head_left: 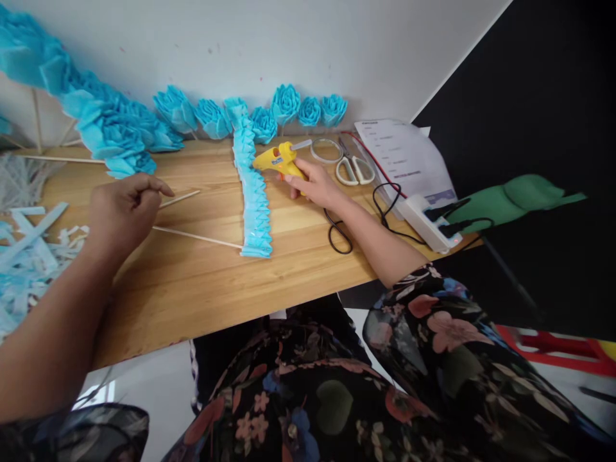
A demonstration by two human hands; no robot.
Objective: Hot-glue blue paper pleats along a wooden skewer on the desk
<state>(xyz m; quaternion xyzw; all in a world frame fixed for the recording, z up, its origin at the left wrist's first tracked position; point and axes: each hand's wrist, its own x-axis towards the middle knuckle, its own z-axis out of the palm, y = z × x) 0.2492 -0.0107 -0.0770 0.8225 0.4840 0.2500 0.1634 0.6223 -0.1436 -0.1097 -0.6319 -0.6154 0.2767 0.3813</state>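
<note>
A yellow hot glue gun [283, 159] is gripped in my right hand [312, 183]. Its nozzle points left and meets or nearly meets the edge of a pleated light-blue crepe paper strip [253, 186] lying lengthwise on the table. Against the strip's near end lies a thin wooden stick [197, 237]. Left of the strip, my left hand [126, 215] is closed with its fingers curled. A second stick [180, 199] runs behind its fingertips; whether they hold it or anything else is hidden.
Blue paper roses [285, 104] line the wall, with a larger cluster [115, 128] at left. Paper scraps [29, 256] are heaped at the left edge. Scissors [355, 168], a tape roll [327, 151], printed sheets [407, 154] and a power strip [428, 221] with black cords are at right.
</note>
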